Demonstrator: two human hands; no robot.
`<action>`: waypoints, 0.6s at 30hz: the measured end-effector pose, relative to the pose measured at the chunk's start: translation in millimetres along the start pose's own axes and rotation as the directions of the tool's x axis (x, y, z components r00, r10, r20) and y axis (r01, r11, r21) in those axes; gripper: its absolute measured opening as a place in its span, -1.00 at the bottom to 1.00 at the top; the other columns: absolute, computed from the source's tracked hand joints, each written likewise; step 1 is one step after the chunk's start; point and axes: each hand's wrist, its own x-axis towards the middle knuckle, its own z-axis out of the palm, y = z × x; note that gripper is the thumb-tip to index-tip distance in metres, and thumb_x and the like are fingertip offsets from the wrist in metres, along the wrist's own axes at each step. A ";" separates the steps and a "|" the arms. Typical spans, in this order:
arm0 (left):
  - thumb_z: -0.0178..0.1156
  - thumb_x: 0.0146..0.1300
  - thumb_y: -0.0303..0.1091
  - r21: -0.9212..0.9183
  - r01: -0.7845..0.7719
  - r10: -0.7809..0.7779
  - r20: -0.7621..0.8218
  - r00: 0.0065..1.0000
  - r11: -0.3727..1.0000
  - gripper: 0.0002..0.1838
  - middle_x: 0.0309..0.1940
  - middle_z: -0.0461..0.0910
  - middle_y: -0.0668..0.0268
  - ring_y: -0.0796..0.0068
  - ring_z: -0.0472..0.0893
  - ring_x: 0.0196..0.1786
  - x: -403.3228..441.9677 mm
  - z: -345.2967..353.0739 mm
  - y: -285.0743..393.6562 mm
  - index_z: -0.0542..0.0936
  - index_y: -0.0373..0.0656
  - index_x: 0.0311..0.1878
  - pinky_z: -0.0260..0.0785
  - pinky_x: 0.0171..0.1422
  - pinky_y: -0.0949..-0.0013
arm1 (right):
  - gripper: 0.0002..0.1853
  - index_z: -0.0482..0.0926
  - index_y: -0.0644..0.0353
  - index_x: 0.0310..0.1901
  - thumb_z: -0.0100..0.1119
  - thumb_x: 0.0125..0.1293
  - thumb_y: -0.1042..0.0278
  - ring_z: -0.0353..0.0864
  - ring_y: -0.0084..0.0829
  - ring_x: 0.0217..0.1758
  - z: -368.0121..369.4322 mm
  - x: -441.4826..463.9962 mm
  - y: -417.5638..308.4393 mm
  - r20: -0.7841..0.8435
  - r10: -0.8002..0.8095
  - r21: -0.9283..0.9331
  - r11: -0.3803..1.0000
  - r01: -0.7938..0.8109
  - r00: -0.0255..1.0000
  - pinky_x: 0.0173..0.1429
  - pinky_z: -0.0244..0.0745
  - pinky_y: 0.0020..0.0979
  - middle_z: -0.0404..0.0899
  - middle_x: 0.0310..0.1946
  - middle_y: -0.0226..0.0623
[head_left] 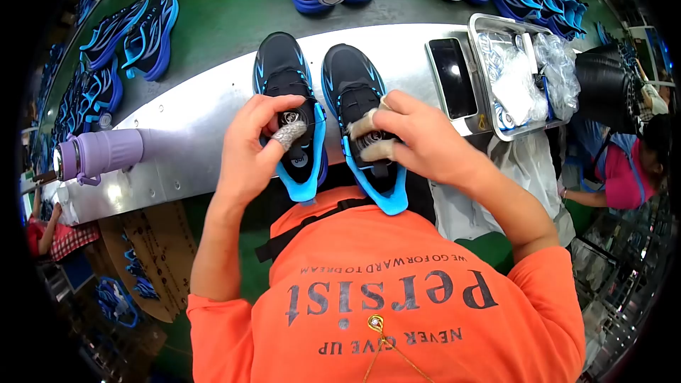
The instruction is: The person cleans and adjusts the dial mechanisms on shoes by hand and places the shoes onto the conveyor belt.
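Left shoe (280,64) at 11 o'clock, right shoe (347,71) at 12, heels past the worktop (191,110) edge. My left grip (296,115) and right grip (369,139) curl half-closed at the tongues; can't tell if either grasps fabric. Risks: overhung heels could tip under a hard tug; wrapped fingertips could slip. Shirt (397,340), 6 o'clock: "Persist", "WE GO FORWARD TO DREAM", "NEVER GIVE UP". Tongue badges: illegible.
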 end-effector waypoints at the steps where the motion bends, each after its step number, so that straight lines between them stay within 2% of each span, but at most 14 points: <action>1: 0.30 0.07 -0.60 0.018 0.010 -0.010 -0.011 1.000 1.000 -0.56 -0.30 0.40 0.39 0.54 0.32 -0.31 -0.5 -0.2 1.3 0.62 -0.22 0.09 0.24 -0.15 0.52 | -0.61 0.69 -0.05 0.04 0.44 0.13 0.23 0.50 -0.17 -0.09 0.2 -0.8 -4.1 0.004 0.097 -0.047 0.994 -0.097 0.995 -0.03 0.46 -0.30 0.44 -0.19 -0.21; 2: 0.30 0.07 -0.60 0.037 0.019 -0.019 -0.025 1.000 0.999 -0.57 -0.30 0.40 0.39 0.54 0.32 -0.31 -0.8 -2.0 7.6 0.63 -0.22 0.08 0.24 -0.15 0.51 | -0.59 0.69 -0.08 0.06 0.45 0.12 0.24 0.50 -0.15 -0.08 2.6 -2.2 0.1 -0.020 0.073 -0.061 0.995 -0.074 0.997 -0.02 0.46 -0.29 0.43 -0.19 -0.21; 6: 0.33 0.05 -0.56 0.243 -0.012 0.055 -0.170 0.984 0.970 -0.57 -0.26 0.46 0.40 0.54 0.33 -0.31 -1.7 9.5 13.3 0.63 -0.21 0.07 0.26 -0.16 0.48 | -0.69 0.67 0.00 -0.10 0.45 0.11 0.19 0.57 -0.11 -0.21 -4.4 -0.2 9.5 -0.063 -0.181 0.155 0.970 0.189 0.981 -0.15 0.47 -0.14 0.50 -0.32 -0.24; 7: 0.33 0.05 -0.56 0.282 -0.007 0.066 -0.201 0.977 0.959 -0.56 -0.25 0.48 0.40 0.54 0.33 -0.31 -1.7 13.7 10.6 0.63 -0.21 0.07 0.26 -0.15 0.47 | -0.69 0.67 0.00 -0.10 0.45 0.11 0.20 0.57 -0.12 -0.21 -2.6 -2.3 9.8 -0.073 -0.139 0.096 0.985 0.146 0.988 -0.15 0.47 -0.15 0.50 -0.30 -0.24; 10: 0.30 0.04 -0.60 0.089 0.011 -0.006 -0.055 0.998 0.996 -0.56 -0.27 0.49 0.39 0.53 0.34 -0.32 1.1 1.5 3.0 0.63 -0.20 0.06 0.27 -0.13 0.48 | -0.69 0.67 0.00 -0.08 0.44 0.12 0.22 0.56 -0.13 -0.19 7.5 -10.0 6.8 -0.130 -0.008 -0.049 0.999 0.002 0.992 -0.13 0.48 -0.17 0.47 -0.25 -0.26; 11: 0.29 0.04 -0.60 0.036 0.021 -0.021 -0.024 1.000 0.999 -0.56 -0.29 0.48 0.39 0.52 0.34 -0.32 2.0 -1.3 1.9 0.63 -0.19 0.06 0.27 -0.12 0.48 | -0.68 0.67 0.00 -0.07 0.45 0.12 0.22 0.56 -0.13 -0.19 5.7 -9.5 7.7 -0.125 -0.023 -0.037 0.999 0.019 0.992 -0.12 0.49 -0.18 0.46 -0.25 -0.25; 13: 0.35 0.02 -0.55 0.092 0.001 0.005 -0.063 0.998 0.996 -0.55 -0.23 0.48 0.37 0.49 0.36 -0.28 0.2 -0.6 6.0 0.62 -0.19 0.07 0.28 -0.09 0.47 | -0.66 0.68 -0.01 -0.05 0.45 0.11 0.23 0.55 -0.13 -0.19 2.7 -8.0 9.7 -0.114 -0.051 -0.005 0.999 0.051 0.992 -0.12 0.49 -0.20 0.45 -0.26 -0.24; 14: 0.37 0.02 -0.53 0.148 -0.030 0.045 -0.098 0.994 0.989 -0.54 -0.21 0.48 0.37 0.49 0.36 -0.27 -0.2 4.5 11.5 0.61 -0.19 0.07 0.29 -0.09 0.47 | -0.62 0.69 -0.02 0.00 0.46 0.10 0.25 0.53 -0.14 -0.18 -1.8 -4.7 11.2 -0.082 -0.155 0.061 0.985 0.161 0.984 -0.11 0.49 -0.23 0.43 -0.26 -0.22; 15: 0.39 0.01 -0.51 0.203 -0.060 0.088 -0.131 0.987 0.977 -0.53 -0.19 0.48 0.36 0.48 0.37 -0.25 0.4 8.0 15.1 0.61 -0.19 0.07 0.29 -0.09 0.46 | -0.61 0.69 -0.02 0.01 0.46 0.10 0.26 0.53 -0.14 -0.18 -1.3 -3.6 12.5 -0.077 -0.163 0.075 0.983 0.169 0.984 -0.11 0.49 -0.24 0.42 -0.26 -0.21; 18: 0.44 0.00 -0.47 0.225 0.002 0.046 -0.207 0.977 0.974 -0.52 -0.20 0.46 0.33 0.47 0.38 -0.24 0.2 17.4 9.4 0.61 -0.18 0.06 0.30 -0.08 0.43 | -0.63 0.70 -0.02 0.01 0.45 0.11 0.32 0.53 -0.15 -0.17 3.7 -5.2 16.4 -0.091 -0.157 0.078 0.983 0.164 0.983 -0.11 0.48 -0.25 0.42 -0.26 -0.20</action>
